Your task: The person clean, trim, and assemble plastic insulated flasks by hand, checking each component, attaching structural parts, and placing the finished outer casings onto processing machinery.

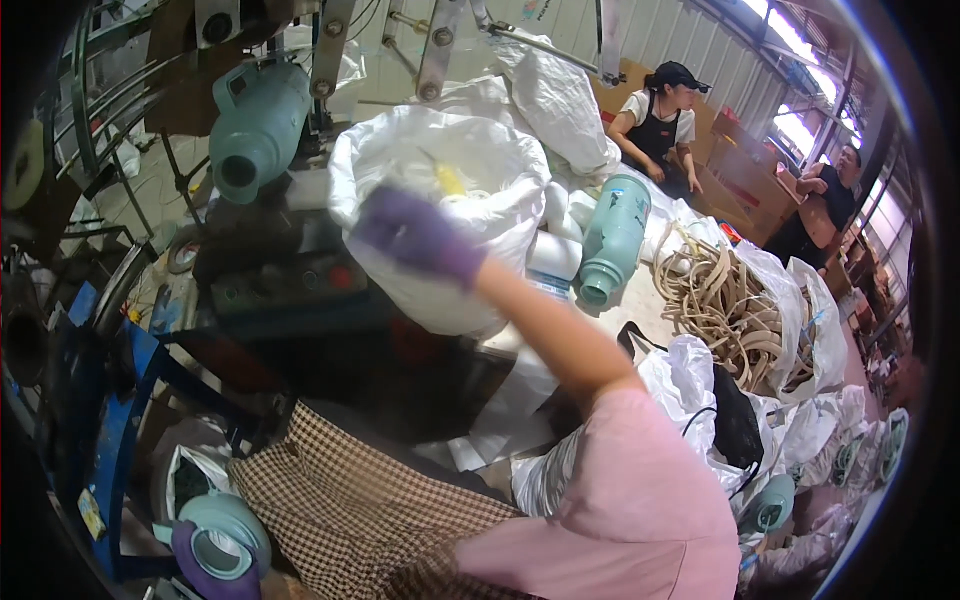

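Observation:
My right hand (415, 238), in a purple glove, reaches across in front of the open white sack (455, 275). Motion smears its fingers, so whether they hold anything is unclear. Inside the sack's mouth lies something yellow (450, 180) among pale pieces. At the lower left, my left hand (205, 572), also in a purple glove, is wrapped round a pale teal plastic bottle shell (232, 525) with its round opening facing up. Another teal bottle shell with a handle (262, 120) sits on the machine at upper left. A third teal bottle (615, 235) lies right of the sack.
Beige curved strips (725, 310) are heaped in a white bag at right. A blue metal frame (120, 430) stands at left, and metal linkage arms (440, 45) hang above. One person (662, 130) works behind the table; another person (825, 200) is farther right, near cardboard boxes.

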A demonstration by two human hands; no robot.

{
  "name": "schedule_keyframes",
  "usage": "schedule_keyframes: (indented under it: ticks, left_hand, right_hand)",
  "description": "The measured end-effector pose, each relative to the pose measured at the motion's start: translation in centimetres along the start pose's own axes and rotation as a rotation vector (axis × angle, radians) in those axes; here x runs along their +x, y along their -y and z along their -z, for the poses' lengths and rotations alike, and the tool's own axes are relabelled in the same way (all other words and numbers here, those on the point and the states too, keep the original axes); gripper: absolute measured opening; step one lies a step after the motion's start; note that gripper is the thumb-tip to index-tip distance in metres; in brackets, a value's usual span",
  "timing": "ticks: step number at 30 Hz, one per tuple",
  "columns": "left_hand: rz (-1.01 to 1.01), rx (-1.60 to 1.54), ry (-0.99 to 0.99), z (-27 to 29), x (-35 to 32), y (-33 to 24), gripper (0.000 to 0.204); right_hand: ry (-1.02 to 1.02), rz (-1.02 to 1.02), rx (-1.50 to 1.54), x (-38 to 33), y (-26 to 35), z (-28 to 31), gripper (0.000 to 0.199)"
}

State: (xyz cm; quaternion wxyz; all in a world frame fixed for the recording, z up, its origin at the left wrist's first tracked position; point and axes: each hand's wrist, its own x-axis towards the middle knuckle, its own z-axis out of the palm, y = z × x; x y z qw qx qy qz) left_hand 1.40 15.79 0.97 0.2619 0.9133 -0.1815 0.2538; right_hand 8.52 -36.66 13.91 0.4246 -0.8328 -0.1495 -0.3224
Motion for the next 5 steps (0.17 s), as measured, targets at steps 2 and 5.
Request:
schedule_keyframes:
  ticks: [2, 5]
  left_hand:
    - [-0.171, 0.308, -0.150, -0.8, -0.2, -0.1, 0.066]
    - [-0.006, -0.035, -0.021, 3.3, -0.4, -0.6, 0.065]
  right_hand:
    - [0.198, 0.321, 0.119, -4.9, 5.8, -7.7, 0.021]
    - [0.423, 0.295, 0.596, -9.5, 11.5, -15.8, 0.014]
